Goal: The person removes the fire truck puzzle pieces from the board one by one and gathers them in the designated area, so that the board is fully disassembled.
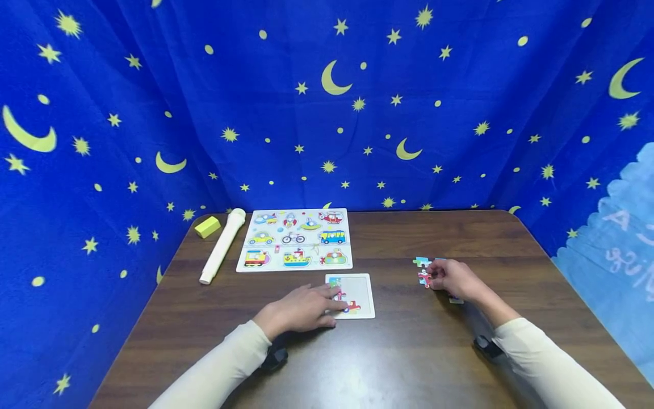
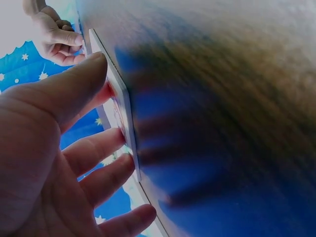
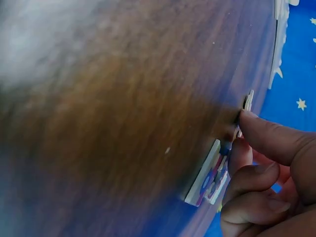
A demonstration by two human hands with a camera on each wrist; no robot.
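My left hand (image 1: 304, 308) lies over the left side of a small white jigsaw tray (image 1: 364, 291), its spread fingers touching the tray. In the left wrist view the fingers of the left hand (image 2: 64, 153) meet the tray's edge (image 2: 129, 106). Colourful pieces (image 1: 352, 307) fill the left and lower part of the tray, partly under the fingers. Farther right, my right hand (image 1: 455, 279) pinches a red and light-blue puzzle piece (image 1: 424, 278) between thumb and forefinger, at the tabletop. Beside it are another puzzle piece (image 1: 421, 261) and, partly hidden below the hand, more pieces (image 3: 203, 174).
Behind the tray lies a white vehicle peg board (image 1: 274, 248). A cream-coloured rod (image 1: 222, 247) and a yellow block (image 1: 207, 227) lie to its left. The brown wooden table (image 1: 398, 352) borders a blue curtain (image 1: 286, 113) with stars and moons.
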